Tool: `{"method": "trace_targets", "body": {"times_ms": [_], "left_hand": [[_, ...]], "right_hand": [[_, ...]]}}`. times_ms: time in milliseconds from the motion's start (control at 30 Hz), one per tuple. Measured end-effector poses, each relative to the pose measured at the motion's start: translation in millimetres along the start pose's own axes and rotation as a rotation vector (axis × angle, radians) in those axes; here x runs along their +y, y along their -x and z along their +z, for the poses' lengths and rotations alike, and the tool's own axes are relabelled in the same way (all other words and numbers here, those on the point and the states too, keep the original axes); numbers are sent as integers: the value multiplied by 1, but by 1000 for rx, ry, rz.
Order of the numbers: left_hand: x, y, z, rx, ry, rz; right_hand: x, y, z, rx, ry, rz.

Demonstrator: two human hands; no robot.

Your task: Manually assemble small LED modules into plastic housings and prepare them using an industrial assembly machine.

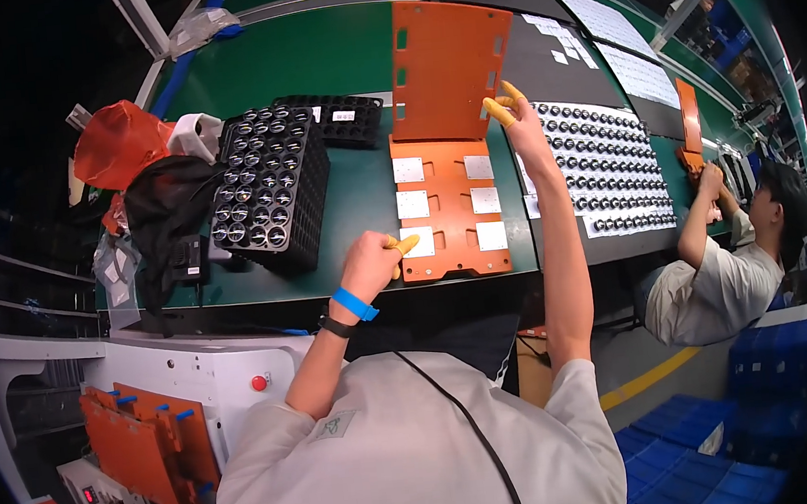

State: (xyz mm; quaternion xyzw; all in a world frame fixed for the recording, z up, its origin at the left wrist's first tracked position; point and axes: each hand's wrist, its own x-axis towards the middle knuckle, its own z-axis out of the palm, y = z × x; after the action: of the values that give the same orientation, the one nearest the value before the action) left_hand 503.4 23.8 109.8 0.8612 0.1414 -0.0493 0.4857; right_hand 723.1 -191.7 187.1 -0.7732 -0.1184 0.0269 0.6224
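An orange fixture (pixel 454 204) lies on the table in front of me, with several white square labels or pads in two columns. Its orange lid (pixel 450 70) stands raised at the far end. My left hand (pixel 371 260) is at the near left corner, yellow covers on its fingertips; one finger reaches over the nearest left white square (pixel 418 249), the others partly curled. With yellow-covered fingers parted, my right hand (pixel 521 125) is at the lower right edge of the lid. One fingertip meets that edge; I see no firm grip.
A tall stack of black trays (pixel 269 192) holding round lens-like parts stands left of the fixture. To the right, a white sheet (pixel 602 163) bears rows of small black parts. Farther right a co-worker (pixel 726 262) handles another orange piece (pixel 689 117). Blue crates (pixel 697 428) stand on the floor.
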Motion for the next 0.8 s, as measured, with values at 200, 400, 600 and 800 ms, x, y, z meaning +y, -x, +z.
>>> {"method": "trace_targets", "body": {"times_ms": [200,400,600,800], "left_hand": [[-6,-9,-6,-127,35,-54],[-17,-16,-12,-136,217,63],[-14,-19,-19,-250,312,-18],[-11,-12,-11,-257,217,38]], "right_hand": [[26,47,-17,-238,253,-313],[58,133,-16,-188,283,-369],[53,171,-13,-255,250,-174],[57,187,-10,-260,126,-123]]}}
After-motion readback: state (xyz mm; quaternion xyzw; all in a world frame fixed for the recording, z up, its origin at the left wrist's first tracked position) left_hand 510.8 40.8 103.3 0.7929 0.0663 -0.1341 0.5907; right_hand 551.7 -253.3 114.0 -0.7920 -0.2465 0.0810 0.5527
